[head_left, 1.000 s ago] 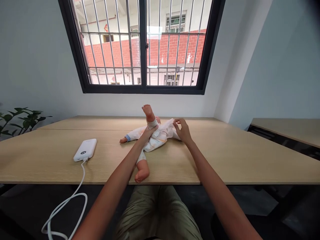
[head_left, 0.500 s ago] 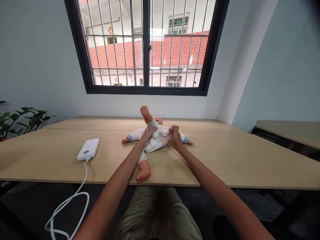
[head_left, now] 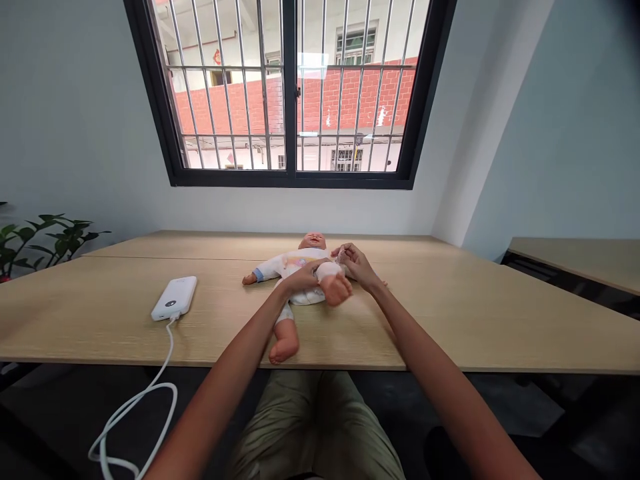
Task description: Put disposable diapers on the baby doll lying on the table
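Note:
A baby doll (head_left: 290, 265) in a white printed outfit with blue cuffs lies on its back on the table, its head toward the window. One bare foot rests near the front edge; the raised leg (head_left: 330, 270) now points toward me and to the right. My left hand (head_left: 306, 276) is closed around that leg near the knee. At the leg's right side my right hand (head_left: 356, 262) pinches a bit of the white cloth with bent fingers. The doll's arm on the right is mostly hidden behind my right hand.
On the left of the wooden table (head_left: 450, 307) lies a white power bank (head_left: 175, 298), its white cable (head_left: 167, 360) hanging over the front edge. A plant (head_left: 55, 233) stands at far left. Beyond the table is a barred window (head_left: 293, 179); another table (head_left: 575, 263) is at right.
The doll's raised leg has swung down and to the right, toward me, with my left hand on it. My right hand has shifted slightly right and up. The doll's face now shows.

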A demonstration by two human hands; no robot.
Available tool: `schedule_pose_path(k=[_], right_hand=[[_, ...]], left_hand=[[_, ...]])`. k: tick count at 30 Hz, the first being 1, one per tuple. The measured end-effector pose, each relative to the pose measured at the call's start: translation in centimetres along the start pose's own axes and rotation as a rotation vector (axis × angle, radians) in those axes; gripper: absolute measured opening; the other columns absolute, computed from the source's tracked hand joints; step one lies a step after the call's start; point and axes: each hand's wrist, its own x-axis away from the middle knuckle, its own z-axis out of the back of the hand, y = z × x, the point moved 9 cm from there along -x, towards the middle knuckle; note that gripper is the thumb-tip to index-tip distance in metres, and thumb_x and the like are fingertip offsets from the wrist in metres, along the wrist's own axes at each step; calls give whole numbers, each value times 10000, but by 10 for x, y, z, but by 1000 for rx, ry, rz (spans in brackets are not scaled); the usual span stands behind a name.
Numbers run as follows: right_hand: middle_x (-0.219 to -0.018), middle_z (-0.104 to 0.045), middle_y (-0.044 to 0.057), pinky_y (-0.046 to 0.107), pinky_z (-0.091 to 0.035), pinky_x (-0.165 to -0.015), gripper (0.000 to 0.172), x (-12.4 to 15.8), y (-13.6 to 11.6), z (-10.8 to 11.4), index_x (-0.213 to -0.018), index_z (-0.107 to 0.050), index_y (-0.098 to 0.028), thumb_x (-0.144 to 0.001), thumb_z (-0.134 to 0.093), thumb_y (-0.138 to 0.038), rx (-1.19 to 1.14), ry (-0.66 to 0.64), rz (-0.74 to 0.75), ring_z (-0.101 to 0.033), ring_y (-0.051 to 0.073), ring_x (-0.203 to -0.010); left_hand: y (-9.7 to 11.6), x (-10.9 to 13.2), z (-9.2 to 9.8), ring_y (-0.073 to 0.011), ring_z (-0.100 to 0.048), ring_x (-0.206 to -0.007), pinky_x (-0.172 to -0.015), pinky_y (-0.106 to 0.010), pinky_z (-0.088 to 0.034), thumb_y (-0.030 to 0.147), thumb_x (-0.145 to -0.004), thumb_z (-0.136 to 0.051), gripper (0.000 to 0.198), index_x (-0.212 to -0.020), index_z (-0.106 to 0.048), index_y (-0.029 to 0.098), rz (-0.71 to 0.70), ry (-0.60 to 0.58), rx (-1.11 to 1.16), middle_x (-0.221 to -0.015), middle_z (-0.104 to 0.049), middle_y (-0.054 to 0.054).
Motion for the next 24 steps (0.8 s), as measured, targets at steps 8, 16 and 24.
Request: schedule_pose_path(k=[8,16,24], right_hand=[[-919,-712,59,355,-535,-822,428,8,11,-18,-891,-492,-226,-782,-654,-607,-32,-166,-157,-676,201,-889],[-829,-695,29,319,-531,-702,481,6,25,-11,-881,-477,-225,-747,-644,-656,13,-91,-197,-656,175,-762],[-773,-668,22,300,-493,-661,472,3,21,-6,-882,-454,-233,-747,-629,-650,72,-55,-138,-601,155,-673]], left_hand=[[11,12,-34,-325,-501,-1136,-1046,-448,-346,257,-668,-675,442,-1108,-663,210,-33,-174,-431,-1166,-622,-83],[32,16,-30,-264,-523,-1203,-1085,-382,-365,238,-736,-633,435,-1170,-656,222,-136,-314,-139,-1250,-624,-56],[10,12,20,-245,-638,-984,-935,-369,-464,324,-862,-560,268,-1013,-738,193,-48,117,-538,-1021,-728,-79]])
